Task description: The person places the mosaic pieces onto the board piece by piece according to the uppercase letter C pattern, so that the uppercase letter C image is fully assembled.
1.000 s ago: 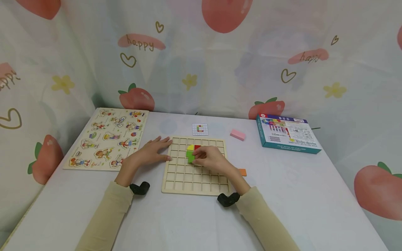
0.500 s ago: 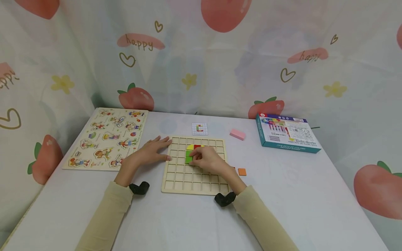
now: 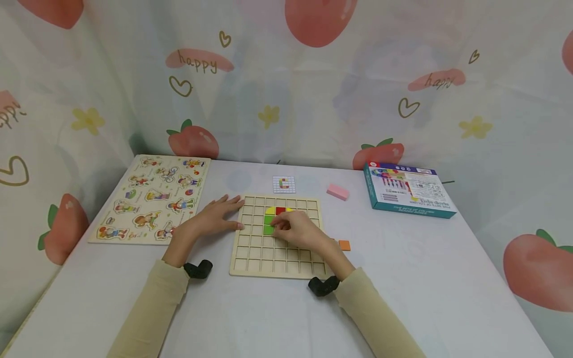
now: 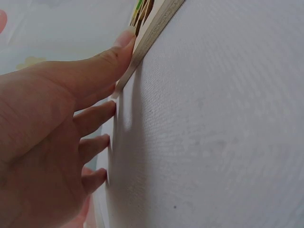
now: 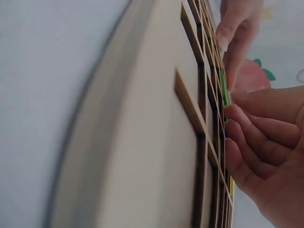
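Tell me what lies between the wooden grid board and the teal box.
In the head view, a pink block lies on the white table between the wooden grid board and the teal box; the rest is bare tabletop.

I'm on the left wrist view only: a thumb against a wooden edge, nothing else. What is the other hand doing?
Observer: The right hand is on the grid board, fingertips at a green piece.
Operator: Any other pieces placed?
Observer: A red piece sits in the cells just beyond the green one, with yellow beside it.
Operator: Loose pieces left?
Observer: An orange piece lies on the table right of the board; a pink block lies farther back.
Operator: And my hand?
Observer: The left hand lies flat against the board's left edge.
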Demonstrator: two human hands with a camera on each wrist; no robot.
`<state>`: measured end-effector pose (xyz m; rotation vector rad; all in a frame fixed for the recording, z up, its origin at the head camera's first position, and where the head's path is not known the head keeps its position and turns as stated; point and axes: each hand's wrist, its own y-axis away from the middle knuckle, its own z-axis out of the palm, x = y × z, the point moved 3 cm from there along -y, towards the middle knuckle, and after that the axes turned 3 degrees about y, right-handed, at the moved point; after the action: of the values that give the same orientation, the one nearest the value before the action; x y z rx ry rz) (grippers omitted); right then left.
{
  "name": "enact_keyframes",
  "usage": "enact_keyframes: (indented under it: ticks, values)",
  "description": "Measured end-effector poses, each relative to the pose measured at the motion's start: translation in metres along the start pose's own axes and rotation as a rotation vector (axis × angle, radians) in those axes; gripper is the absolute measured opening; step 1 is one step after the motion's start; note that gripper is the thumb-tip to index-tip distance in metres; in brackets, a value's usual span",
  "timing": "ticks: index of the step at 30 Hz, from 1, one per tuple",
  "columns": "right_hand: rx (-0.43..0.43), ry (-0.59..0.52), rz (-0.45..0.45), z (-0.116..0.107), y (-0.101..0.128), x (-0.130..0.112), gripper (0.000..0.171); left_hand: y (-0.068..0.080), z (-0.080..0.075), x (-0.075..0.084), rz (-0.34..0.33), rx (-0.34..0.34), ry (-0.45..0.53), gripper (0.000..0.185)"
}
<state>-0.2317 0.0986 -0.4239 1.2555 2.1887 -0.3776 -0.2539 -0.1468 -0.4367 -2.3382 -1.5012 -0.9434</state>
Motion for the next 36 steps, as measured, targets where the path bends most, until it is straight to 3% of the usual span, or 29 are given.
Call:
enact_keyframes:
  ticks: [5,25,36]
  values:
    - [0.023,-0.017,-0.007,-0.007,0.011,0.005,0.018,0.000,0.001,0.000,0.001,0.005,0.002,0.078]
    - [0.085,-0.068,0.123,-0.043,0.067,0.042,0.021,0.000,0.000,-0.001,-0.008,0.003,0.003,0.078]
    - [0.096,-0.058,0.173,-0.062,0.080,0.062,0.023,0.000,0.002,0.000,-0.011,-0.001,0.000,0.078]
